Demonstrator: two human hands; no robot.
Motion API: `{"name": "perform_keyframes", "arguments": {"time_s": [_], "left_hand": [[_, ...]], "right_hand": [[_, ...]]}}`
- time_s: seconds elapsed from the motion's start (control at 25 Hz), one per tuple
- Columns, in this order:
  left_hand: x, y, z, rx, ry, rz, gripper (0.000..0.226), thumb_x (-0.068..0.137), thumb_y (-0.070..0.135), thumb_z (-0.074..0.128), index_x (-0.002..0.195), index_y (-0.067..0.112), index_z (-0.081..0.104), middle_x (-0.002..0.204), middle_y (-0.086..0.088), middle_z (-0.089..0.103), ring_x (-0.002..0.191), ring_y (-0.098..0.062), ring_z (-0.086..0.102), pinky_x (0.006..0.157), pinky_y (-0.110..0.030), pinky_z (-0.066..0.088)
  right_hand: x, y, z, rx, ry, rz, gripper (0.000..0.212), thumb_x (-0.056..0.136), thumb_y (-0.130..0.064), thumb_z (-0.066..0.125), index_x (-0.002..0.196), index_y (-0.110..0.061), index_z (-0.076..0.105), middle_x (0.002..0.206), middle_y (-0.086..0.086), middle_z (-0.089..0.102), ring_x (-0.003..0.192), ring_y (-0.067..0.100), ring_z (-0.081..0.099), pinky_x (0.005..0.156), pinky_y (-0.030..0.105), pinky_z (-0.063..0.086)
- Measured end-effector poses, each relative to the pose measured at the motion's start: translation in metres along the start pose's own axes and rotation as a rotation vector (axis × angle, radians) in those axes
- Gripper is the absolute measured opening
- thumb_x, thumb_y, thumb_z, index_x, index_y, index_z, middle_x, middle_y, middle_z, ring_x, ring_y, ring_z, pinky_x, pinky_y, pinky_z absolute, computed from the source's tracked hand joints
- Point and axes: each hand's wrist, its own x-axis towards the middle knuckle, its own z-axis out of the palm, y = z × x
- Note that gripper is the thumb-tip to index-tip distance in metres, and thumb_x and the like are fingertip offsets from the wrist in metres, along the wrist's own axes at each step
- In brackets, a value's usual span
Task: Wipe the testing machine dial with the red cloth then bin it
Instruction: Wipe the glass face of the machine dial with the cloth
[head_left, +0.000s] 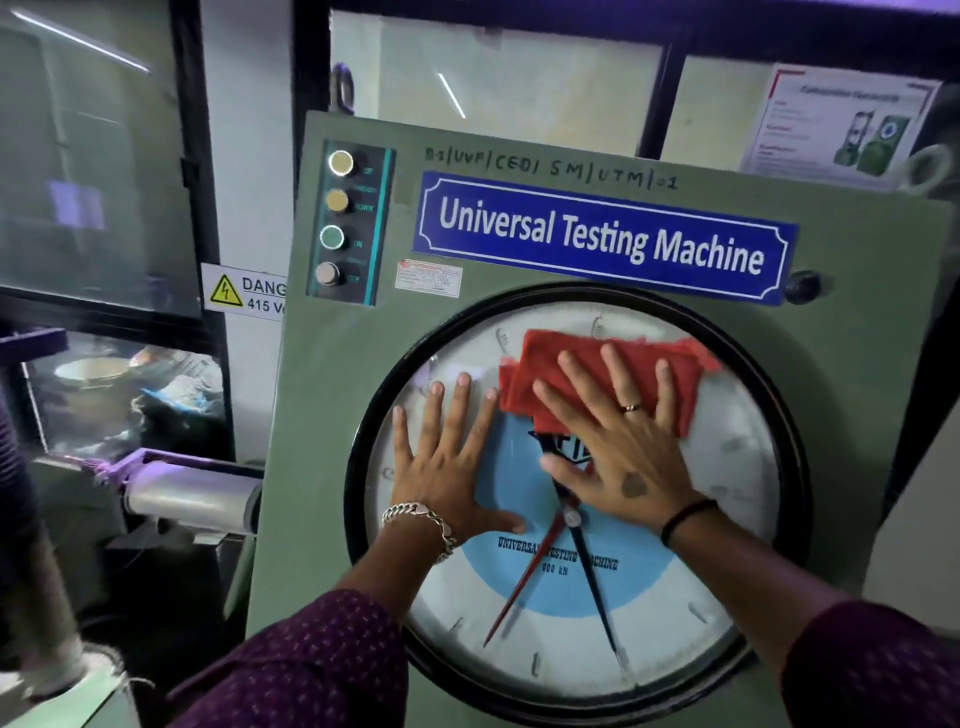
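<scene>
Two hands lie flat on the glass of the dial (524, 649), both reaching up from dark patterned sleeves at the bottom of the view. The left hand (447, 467), with a chain bracelet at the wrist, is spread wide open against the left half of the face and holds nothing. The right hand (613, 452), wearing a ring and a dark wristband, is also splayed open, its fingers (571, 384) pressing the red cloth (649, 358) to the glass rather than gripping it. The cloth is folded into a rough band near the dial's upper edge, its long axis running left to right and reaching toward the upper right rim. Around a pale blue centre, the dial reads "UNIVERSAL TESTING MACHINE" and what looks like "600 kN"; a red pointer and a black pointer both aim downward. The dial sits in a green panel (332, 395). Above it a blue sign (602, 236) says "Universal Testing Machine", with handwritten characters over it, partly legible as "SM | UTM | 01". In the panel's upper left corner a strip holds four round buttons (335, 221). Beyond the panel's left edge a yellow warning label (244, 293) shows "DANG" and "415 V".
</scene>
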Motion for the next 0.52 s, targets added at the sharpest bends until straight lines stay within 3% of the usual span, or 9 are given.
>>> {"name": "perform_keyframes", "arguments": {"time_s": [0.08,0.16,0.32,0.36,0.52], "left_hand": [[0.001,-0.001,0.001,-0.009,0.008,0.005,0.166,0.043,0.109,0.059,0.174,0.035,-0.01,0.182,-0.002,-0.022,0.166,-0.035,-0.022,0.126,-0.068,-0.017],[0.0,-0.002,0.002,0.002,0.006,0.01,0.165,0.044,0.11,0.057,0.174,0.035,-0.01,0.182,-0.002,-0.022,0.166,-0.034,-0.022,0.126,-0.069,-0.017],[0.0,0.0,0.003,0.022,0.018,0.009,0.165,0.044,0.111,0.056,0.175,0.033,-0.007,0.182,-0.004,-0.021,0.166,-0.035,-0.021,0.126,-0.069,-0.018],[0.0,-0.001,0.003,0.023,0.024,0.01,0.165,0.044,0.111,0.056,0.175,0.033,-0.007,0.182,-0.004,-0.022,0.166,-0.035,-0.022,0.126,-0.069,-0.018],[0.001,-0.002,0.003,0.019,0.02,0.016,0.163,0.046,0.111,0.056,0.174,0.034,-0.01,0.181,-0.004,-0.025,0.165,-0.035,-0.023,0.125,-0.071,-0.018]], "right_hand": [[-0.034,0.004,0.009,-0.026,-0.05,-0.197,0.087,0.098,-0.086,0.045,0.175,-0.052,0.024,0.19,-0.013,0.013,0.176,0.034,0.008,0.129,0.082,0.004],[-0.064,0.032,0.006,-0.067,-0.063,-0.259,0.086,0.097,-0.087,0.046,0.174,-0.054,0.026,0.189,-0.015,0.016,0.176,0.032,0.013,0.131,0.079,0.003],[-0.004,0.038,-0.01,-0.042,0.006,0.097,0.084,0.099,-0.089,0.03,0.175,-0.055,0.016,0.19,-0.017,0.007,0.176,0.032,0.004,0.132,0.077,-0.005],[0.01,0.023,-0.011,-0.022,0.011,0.112,0.084,0.1,-0.089,0.029,0.175,-0.054,0.016,0.19,-0.016,0.006,0.176,0.033,0.003,0.131,0.078,-0.003],[-0.054,0.008,0.006,-0.004,-0.083,-0.183,0.082,0.1,-0.086,0.041,0.174,-0.053,0.026,0.189,-0.014,0.014,0.176,0.032,0.008,0.13,0.082,0.004]]}}
